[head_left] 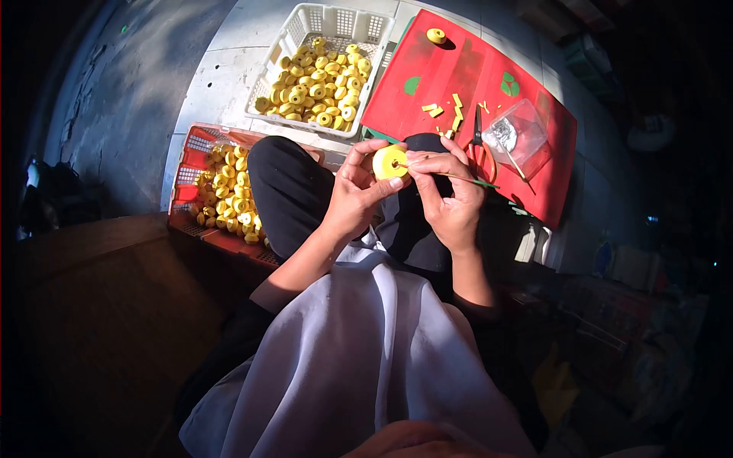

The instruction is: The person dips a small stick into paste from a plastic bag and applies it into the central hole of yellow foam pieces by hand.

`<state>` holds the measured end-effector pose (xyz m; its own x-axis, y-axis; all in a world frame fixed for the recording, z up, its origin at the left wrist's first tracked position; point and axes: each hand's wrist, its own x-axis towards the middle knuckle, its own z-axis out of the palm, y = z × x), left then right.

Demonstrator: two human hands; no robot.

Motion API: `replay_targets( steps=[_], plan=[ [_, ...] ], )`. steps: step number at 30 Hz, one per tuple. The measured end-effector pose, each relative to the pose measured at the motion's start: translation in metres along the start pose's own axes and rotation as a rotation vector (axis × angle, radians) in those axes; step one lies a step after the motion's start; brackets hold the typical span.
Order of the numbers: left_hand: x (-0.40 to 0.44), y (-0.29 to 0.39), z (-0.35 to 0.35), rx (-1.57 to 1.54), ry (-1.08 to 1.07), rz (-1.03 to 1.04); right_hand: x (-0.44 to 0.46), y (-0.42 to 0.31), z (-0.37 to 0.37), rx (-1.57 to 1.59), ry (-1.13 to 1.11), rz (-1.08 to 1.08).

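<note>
My left hand [357,183] is closed on a yellow wheel-shaped piece [387,162] with a dark hole in its middle, held above my lap. My right hand [450,195] pinches a thin stick [447,175], whose dark greenish end sticks out to the right. The stick's other end points at the hole; whether it goes inside I cannot tell. My right fingertips are close beside the yellow piece, perhaps touching it.
A white crate [263,80] and a red crate [183,174] hold many yellow pieces. On the red stool-like table [550,183] lie one yellow piece [436,36], yellow strips [457,113], scissors [478,137] and a clear tub [529,126] with a stick in it.
</note>
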<state>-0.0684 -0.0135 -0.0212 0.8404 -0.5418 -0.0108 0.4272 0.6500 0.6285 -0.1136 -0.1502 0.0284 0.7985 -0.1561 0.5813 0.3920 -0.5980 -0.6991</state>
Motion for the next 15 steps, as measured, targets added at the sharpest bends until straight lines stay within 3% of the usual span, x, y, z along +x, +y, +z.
replay_targets(
  steps=[3, 9, 15],
  plan=[
    [-0.001, 0.0, 0.001, 0.01, -0.015, 0.004, 0.004, -0.002, -0.002, -0.135, -0.024, -0.099],
    [0.0, 0.0, 0.0, 0.019, -0.011, 0.002, 0.004, -0.003, -0.001, -0.072, -0.019, -0.055],
    [0.001, 0.0, -0.004, 0.195, -0.037, 0.081, 0.012, -0.01, -0.012, -0.177, -0.199, -0.094]
  ],
)
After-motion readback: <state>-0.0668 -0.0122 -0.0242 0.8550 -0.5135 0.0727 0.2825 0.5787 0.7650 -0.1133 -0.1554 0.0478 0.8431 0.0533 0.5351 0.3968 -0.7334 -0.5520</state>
